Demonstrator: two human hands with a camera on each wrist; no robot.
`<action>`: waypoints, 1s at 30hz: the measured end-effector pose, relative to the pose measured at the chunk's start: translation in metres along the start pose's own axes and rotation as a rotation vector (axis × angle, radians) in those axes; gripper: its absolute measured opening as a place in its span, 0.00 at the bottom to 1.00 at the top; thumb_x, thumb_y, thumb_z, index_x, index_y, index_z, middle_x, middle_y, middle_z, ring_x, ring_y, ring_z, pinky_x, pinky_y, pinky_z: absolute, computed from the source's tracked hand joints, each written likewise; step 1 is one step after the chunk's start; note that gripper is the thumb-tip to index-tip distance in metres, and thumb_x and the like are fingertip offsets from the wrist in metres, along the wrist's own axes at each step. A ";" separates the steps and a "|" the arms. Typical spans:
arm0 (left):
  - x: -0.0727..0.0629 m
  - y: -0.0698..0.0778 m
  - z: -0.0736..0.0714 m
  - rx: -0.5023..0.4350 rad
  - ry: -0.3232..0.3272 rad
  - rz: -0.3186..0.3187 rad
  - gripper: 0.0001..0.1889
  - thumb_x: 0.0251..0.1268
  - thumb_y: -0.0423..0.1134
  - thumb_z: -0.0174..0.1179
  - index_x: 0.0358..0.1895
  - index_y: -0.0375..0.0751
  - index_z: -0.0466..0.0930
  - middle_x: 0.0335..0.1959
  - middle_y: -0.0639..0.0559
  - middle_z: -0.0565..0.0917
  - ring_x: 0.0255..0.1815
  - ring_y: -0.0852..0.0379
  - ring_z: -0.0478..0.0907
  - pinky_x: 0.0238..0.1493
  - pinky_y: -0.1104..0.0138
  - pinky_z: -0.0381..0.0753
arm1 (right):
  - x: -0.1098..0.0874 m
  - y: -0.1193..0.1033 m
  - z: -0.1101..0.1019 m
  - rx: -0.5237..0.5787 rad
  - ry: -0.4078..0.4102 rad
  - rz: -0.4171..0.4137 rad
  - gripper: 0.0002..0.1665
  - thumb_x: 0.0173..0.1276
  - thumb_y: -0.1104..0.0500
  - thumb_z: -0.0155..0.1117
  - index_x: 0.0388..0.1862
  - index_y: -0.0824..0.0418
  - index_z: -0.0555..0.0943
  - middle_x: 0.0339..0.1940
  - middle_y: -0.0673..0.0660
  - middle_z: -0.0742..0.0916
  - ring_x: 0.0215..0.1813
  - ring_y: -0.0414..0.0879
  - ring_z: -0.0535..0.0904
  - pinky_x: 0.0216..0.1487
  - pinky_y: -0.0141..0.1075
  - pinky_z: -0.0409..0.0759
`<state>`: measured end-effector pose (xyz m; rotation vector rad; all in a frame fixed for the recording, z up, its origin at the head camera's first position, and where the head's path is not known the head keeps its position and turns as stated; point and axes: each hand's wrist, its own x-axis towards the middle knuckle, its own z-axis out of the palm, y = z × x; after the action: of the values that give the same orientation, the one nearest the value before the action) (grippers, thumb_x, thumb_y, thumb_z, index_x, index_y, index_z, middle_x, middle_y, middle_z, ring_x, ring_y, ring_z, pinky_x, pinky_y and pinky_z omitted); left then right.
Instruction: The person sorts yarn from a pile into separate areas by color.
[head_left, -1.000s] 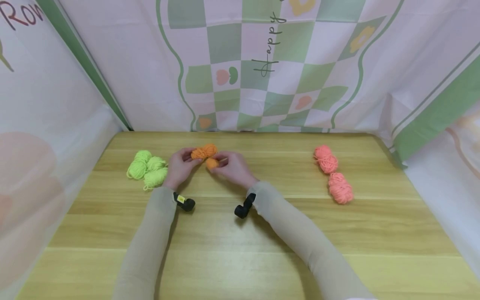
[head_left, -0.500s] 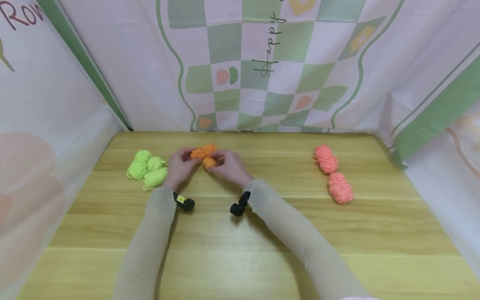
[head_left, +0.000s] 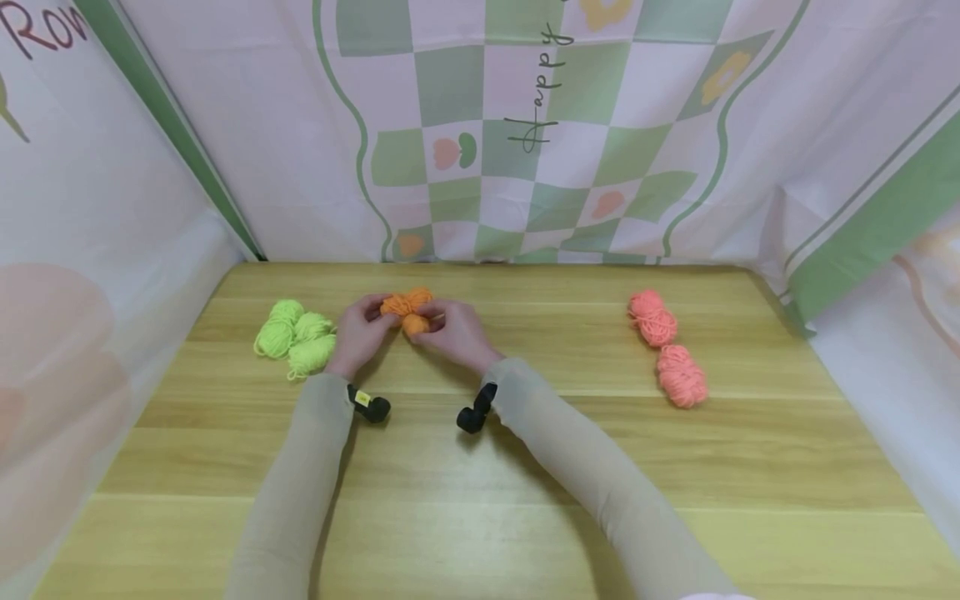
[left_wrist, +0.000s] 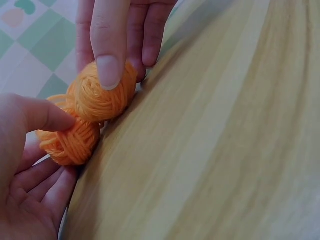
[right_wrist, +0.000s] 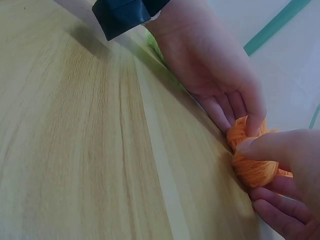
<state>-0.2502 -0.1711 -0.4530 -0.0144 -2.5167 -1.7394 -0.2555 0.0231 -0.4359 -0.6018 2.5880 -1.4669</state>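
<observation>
Small orange yarn balls sit bunched together at the back left of the table. My left hand (head_left: 360,333) pinches the left orange yarn ball (left_wrist: 72,146), thumb on top and fingers beneath its outer side. From the other side, my right hand (head_left: 459,333) holds the front orange yarn ball (head_left: 415,325) between thumb and fingers. That ball lies right against the left one in both wrist views. Behind them, another orange yarn bundle (head_left: 422,295) shows partly in the head view. Beside my left hand lie light green yarn balls (head_left: 277,331), one partly covered by the hand.
Two coral-pink yarn balls (head_left: 682,377) lie end to end on the right of the wooden table (head_left: 570,467). A printed cloth (head_left: 510,200) hangs along the table's back edge, with more cloth at both sides. Each wrist wears a black camera (head_left: 471,418).
My right hand has shifted slightly left, bringing the front orange yarn ball snug against the others. My left hand has stayed nearly still. The green and pink yarn has not moved.
</observation>
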 end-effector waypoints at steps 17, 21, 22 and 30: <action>-0.003 0.004 0.001 -0.009 0.016 -0.021 0.24 0.68 0.39 0.65 0.65 0.32 0.77 0.61 0.38 0.80 0.62 0.46 0.77 0.65 0.59 0.74 | -0.011 0.004 -0.018 0.067 -0.006 0.019 0.29 0.60 0.59 0.80 0.60 0.62 0.83 0.58 0.58 0.86 0.52 0.51 0.84 0.53 0.37 0.83; -0.003 0.005 0.001 -0.001 0.015 -0.027 0.26 0.69 0.42 0.65 0.66 0.33 0.76 0.63 0.37 0.79 0.63 0.45 0.76 0.66 0.58 0.74 | -0.017 0.005 -0.026 0.064 0.001 0.042 0.31 0.61 0.57 0.79 0.62 0.64 0.81 0.59 0.60 0.85 0.54 0.52 0.84 0.55 0.39 0.82; -0.003 0.005 0.001 0.002 0.014 -0.028 0.26 0.69 0.43 0.65 0.66 0.33 0.76 0.63 0.37 0.79 0.63 0.44 0.76 0.66 0.58 0.73 | -0.018 0.005 -0.029 0.064 0.005 0.045 0.32 0.61 0.57 0.79 0.63 0.65 0.81 0.60 0.61 0.85 0.54 0.52 0.83 0.56 0.40 0.82; -0.004 0.007 -0.001 -0.010 -0.005 -0.045 0.30 0.70 0.45 0.65 0.70 0.33 0.72 0.67 0.37 0.76 0.67 0.43 0.72 0.69 0.57 0.69 | -0.029 0.015 -0.046 0.070 0.032 0.023 0.33 0.62 0.58 0.79 0.64 0.66 0.80 0.61 0.63 0.84 0.57 0.57 0.82 0.59 0.45 0.80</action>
<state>-0.2458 -0.1695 -0.4459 0.0368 -2.5309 -1.7710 -0.2461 0.0778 -0.4275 -0.5424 2.5459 -1.5644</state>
